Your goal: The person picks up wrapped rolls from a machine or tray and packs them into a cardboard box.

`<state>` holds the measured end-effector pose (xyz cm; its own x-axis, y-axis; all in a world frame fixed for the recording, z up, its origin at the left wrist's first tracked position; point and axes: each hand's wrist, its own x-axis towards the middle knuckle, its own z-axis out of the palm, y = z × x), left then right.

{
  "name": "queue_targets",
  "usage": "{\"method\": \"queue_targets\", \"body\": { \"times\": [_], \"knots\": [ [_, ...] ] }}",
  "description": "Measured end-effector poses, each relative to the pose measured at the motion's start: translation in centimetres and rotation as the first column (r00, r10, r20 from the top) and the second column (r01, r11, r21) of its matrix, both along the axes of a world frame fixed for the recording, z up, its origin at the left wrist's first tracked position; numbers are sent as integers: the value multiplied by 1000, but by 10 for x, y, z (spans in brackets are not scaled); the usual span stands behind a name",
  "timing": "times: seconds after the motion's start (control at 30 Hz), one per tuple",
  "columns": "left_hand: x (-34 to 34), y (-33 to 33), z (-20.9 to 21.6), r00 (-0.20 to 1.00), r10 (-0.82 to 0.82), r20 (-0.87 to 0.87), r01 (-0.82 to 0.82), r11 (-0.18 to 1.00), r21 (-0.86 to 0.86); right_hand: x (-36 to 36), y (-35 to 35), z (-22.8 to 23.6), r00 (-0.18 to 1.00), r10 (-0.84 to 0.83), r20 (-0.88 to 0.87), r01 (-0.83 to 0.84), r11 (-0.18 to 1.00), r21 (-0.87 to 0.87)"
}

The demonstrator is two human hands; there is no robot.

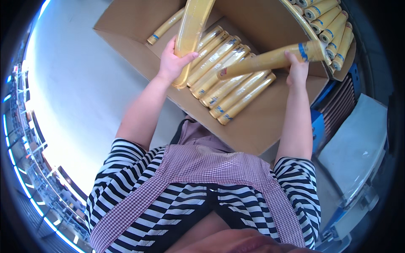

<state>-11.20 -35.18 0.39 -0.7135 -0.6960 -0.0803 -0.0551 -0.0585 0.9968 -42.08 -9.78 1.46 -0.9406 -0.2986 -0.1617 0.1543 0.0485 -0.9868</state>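
Both my hands hold long yellow rolls wrapped in clear film, above an open cardboard box. My left hand is closed round one roll, which slants up past the upper edge of the picture. The thumb of my right hand lies across another roll near its blue-marked end, with the remaining fingers mostly hidden. This roll tilts over the others, its left end lower. Inside the box, several similar rolls lie side by side in a slanted row. A single roll rests apart at the far left.
More yellow rolls are stacked at the upper right, just beyond the box wall. Below them stand a blue-edged slatted thing and a pale flat-topped piece. To the left spreads a shiny pale grey surface.
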Motion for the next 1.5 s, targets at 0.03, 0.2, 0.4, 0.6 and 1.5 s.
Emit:
{"method": "queue_targets", "body": {
  "times": [0.03, 0.2, 0.4, 0.6, 1.5],
  "knots": [
    [4, -11, -1, 1000, -7, -16, 7, 1000, -11, 24, -3, -6, 996, -76, 53, 76, 997, 4],
    [29, -61, 1, 1000, 25, -18, -26, 995, -91, 119, 33, 6, 949, -275, 151, 277, 961, 5],
    [43, -100, 3, 981, 47, -190, -67, 993, -98, 190, 81, 40, 833, -450, 321, 498, 864, -81],
    [51, -92, 14, 957, 168, -236, -181, 983, -34, 215, 102, 51, 811, -438, 388, 499, 864, -67],
    [-57, -248, -262, 617, -182, 766, 157, 982, 107, 103, -165, -167, 844, -284, 455, 253, 959, 128]
  ]
}}
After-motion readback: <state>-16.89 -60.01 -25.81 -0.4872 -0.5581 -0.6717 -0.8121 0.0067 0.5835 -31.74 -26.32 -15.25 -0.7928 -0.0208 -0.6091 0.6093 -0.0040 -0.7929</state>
